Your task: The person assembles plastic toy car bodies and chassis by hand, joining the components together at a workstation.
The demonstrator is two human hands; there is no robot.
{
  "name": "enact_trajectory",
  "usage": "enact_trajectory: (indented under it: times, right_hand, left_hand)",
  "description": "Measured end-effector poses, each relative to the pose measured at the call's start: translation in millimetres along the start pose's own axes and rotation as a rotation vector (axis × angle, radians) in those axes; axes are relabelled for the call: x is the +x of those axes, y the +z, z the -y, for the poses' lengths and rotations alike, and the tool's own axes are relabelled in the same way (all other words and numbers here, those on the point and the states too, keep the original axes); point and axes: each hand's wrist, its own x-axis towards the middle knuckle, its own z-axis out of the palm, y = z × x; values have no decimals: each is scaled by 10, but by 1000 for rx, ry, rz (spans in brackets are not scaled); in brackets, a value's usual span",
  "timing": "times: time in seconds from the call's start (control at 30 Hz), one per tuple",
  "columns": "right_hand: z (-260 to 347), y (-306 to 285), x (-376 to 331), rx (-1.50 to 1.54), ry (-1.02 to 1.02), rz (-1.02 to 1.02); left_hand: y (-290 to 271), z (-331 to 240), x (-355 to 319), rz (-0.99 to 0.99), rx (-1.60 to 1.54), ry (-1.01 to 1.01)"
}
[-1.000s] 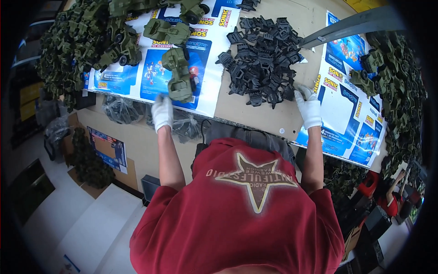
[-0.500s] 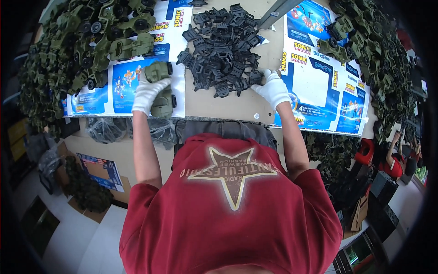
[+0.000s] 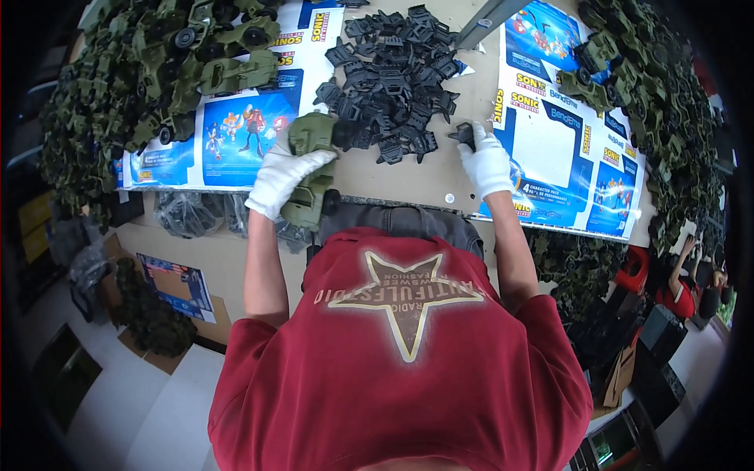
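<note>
My left hand point(image 3: 289, 171), in a white glove, is closed around a green toy vehicle point(image 3: 312, 135) with black wheels, near the table's front edge. The glove covers the middle of the vehicle. Pinched in my gloved right hand point(image 3: 484, 162) is a small black plastic part point(image 3: 465, 136), held just right of a heap of similar black plastic parts point(image 3: 393, 82). The fingers hide some of that part.
Green toy vehicles point(image 3: 236, 74) are piled at the left, and another pile point(image 3: 652, 102) stands at the right. Printed blue and white cardboard sheets point(image 3: 550, 149) cover parts of the table point(image 3: 424, 179). A grey metal bar point(image 3: 488, 22) slants in at the back.
My left hand has shifted right with the green toy vehicle. My right hand has drawn a black plastic part away from the heap's right edge.
</note>
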Motion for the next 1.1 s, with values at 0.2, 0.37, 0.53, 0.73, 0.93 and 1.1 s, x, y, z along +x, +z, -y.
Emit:
enact_trajectory:
  times: [0.2,0.37,0.53,0.73,0.93,1.1]
  right_hand:
    - [374,-661,-93,1013,-138,129]
    - [501,-713,-30,1359,-394,568]
    - [436,-508,-17,1641,-276,691]
    - [431,-433,-35,1825,-220,739]
    - [475,-489,-50,1827,-186,727]
    - [448,-427,-22,1902,-216,702]
  left_hand:
    - [471,-494,-319,272,301,143]
    - [776,-976,-461,385,172,92]
    - [846,-837,-416,391,39,25]
    - [881,-810,-403,379,-66,-24]
    - [891,-796,-409,372,-75,101]
    - [911,-867,-434,366,-113,-43]
